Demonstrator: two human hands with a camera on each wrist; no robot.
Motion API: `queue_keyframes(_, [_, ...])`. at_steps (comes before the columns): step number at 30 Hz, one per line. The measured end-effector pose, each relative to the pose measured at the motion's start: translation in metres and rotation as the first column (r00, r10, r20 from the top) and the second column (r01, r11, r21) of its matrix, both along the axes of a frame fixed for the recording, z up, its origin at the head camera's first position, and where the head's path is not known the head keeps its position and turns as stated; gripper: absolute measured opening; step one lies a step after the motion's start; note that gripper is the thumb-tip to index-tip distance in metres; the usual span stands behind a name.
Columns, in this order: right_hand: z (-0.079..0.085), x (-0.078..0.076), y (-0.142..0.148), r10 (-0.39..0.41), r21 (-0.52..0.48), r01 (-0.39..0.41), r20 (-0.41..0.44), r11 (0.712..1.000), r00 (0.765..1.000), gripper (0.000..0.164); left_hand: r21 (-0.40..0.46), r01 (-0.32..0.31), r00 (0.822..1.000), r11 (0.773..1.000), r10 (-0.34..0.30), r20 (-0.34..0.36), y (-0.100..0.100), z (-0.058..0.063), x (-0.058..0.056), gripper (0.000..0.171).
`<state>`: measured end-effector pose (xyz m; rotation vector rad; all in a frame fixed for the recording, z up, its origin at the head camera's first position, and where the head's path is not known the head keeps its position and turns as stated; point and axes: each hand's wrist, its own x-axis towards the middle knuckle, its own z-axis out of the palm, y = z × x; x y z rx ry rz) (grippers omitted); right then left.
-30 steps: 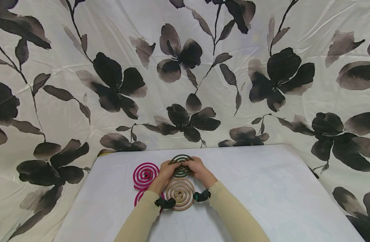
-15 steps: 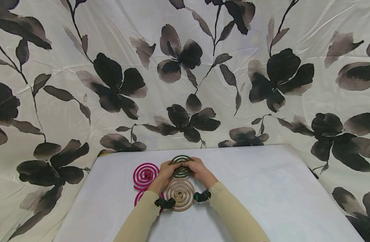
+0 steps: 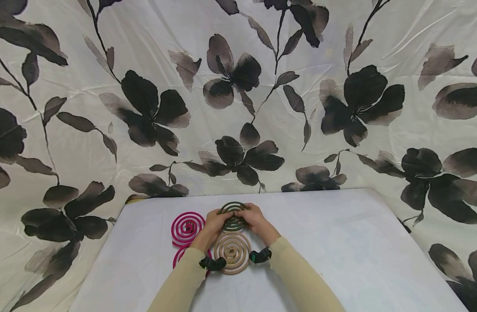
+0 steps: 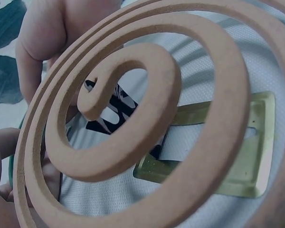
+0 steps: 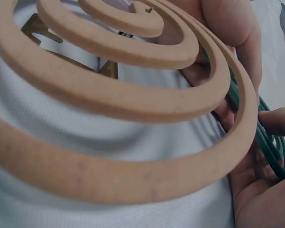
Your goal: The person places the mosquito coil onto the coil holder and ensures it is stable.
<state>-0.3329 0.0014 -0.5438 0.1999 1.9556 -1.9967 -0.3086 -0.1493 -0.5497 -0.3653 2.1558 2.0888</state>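
Observation:
Near the table's back edge, my left hand (image 3: 214,223) and right hand (image 3: 257,217) hold a dark green mosquito coil (image 3: 234,230) between them. Both thumbs lie over its upper face toward the centre; the other fingers are beneath it. In the right wrist view the green coil (image 5: 268,145) shows edge-on, pinched under the thumb. Just below the hands, a tan mosquito coil (image 3: 232,273) lies between the wrists. It fills much of the left wrist view, where a gold-coloured metal coil stand (image 4: 263,147) shows beneath the tan coil (image 4: 230,142).
To the left lies a pink mosquito coil (image 3: 188,213), with a second pink coil (image 3: 176,258) below it, partly covered by my left forearm. The white table (image 3: 339,251) backs onto a floral curtain (image 3: 285,147). A dark patterned piece (image 4: 115,110) shows through the tan coil.
Both hands keep their hold on the green coil with hardly any movement. The head view has shifted very slightly, so everything sits a little lower.

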Motion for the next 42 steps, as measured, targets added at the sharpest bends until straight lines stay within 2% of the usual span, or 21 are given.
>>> queue_keyframes(6, [0.0, 0.004, -0.001, -0.008, -0.007, 0.008, -0.046, 1.0, 0.999, 0.051, -0.019, -0.008, 1.0, 1.0, 0.007, -0.007, 0.0, 0.0, 0.0, 0.032])
queue_keyframes(15, [0.002, 0.003, 0.0, 0.027, -0.026, -0.028, -0.027, 0.999, 0.999, 0.05, 0.022, -0.038, 0.997, 0.999, 0.039, -0.066, 0.003, -0.004, -0.002, 0.044])
queue_keyframes(22, [0.037, 0.025, 0.004, 0.059, -0.007, -0.059, -0.053, 0.998, 0.997, 0.043, -0.002, -0.044, 0.997, 0.999, 0.044, -0.061, 0.004, -0.004, -0.003, 0.043])
queue_keyframes(25, [0.043, 0.03, 0.004, 0.054, 0.003, -0.054, -0.06, 0.999, 0.997, 0.042, 0.002, -0.049, 0.997, 0.999, 0.049, -0.064, 0.004, -0.005, -0.003, 0.044])
queue_keyframes(29, [0.035, 0.024, 0.004, 0.055, 0.013, -0.054, -0.064, 0.998, 0.996, 0.042, 0.004, -0.053, 0.996, 0.999, 0.053, -0.066, 0.004, -0.004, -0.002, 0.044])
queue_keyframes(35, [0.003, 0.005, 0.003, 0.037, 0.003, -0.037, -0.051, 0.999, 0.998, 0.046, 0.017, -0.044, 0.997, 0.999, 0.045, -0.066, 0.004, -0.005, -0.002, 0.041])
queue_keyframes(42, [-0.001, 0.001, 0.001, 0.03, -0.024, -0.03, -0.021, 0.999, 0.999, 0.048, -0.029, -0.04, 0.998, 0.999, 0.038, -0.052, 0.002, -0.004, -0.002, 0.04])
